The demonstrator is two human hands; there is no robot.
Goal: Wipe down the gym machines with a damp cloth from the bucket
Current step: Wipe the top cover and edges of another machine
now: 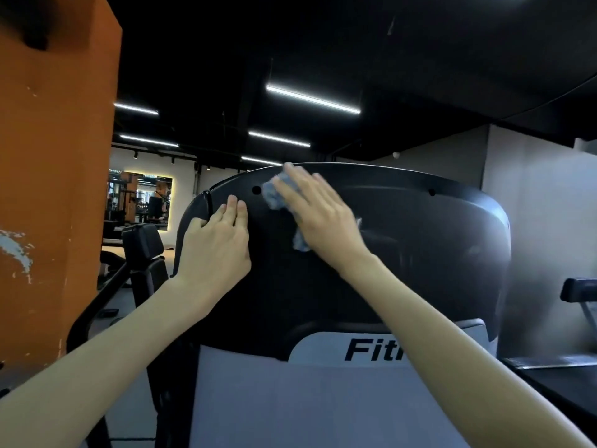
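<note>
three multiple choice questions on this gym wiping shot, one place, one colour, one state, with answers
1. Where is the cloth?
A. on the floor
B. under the right hand on the black machine cover
C. hanging on a seat pad

2. What colour is the pillar at left?
A. orange
B. green
C. white

3. How is the left hand?
A. gripping the cloth
B. flat on the cover, fingers straight
C. clenched, off the machine

Answers: 1 B, it shows beneath the right hand's fingers near the cover's top edge; 2 A, its painted face is orange; 3 B, it lies open against the cover, holding nothing.
</note>
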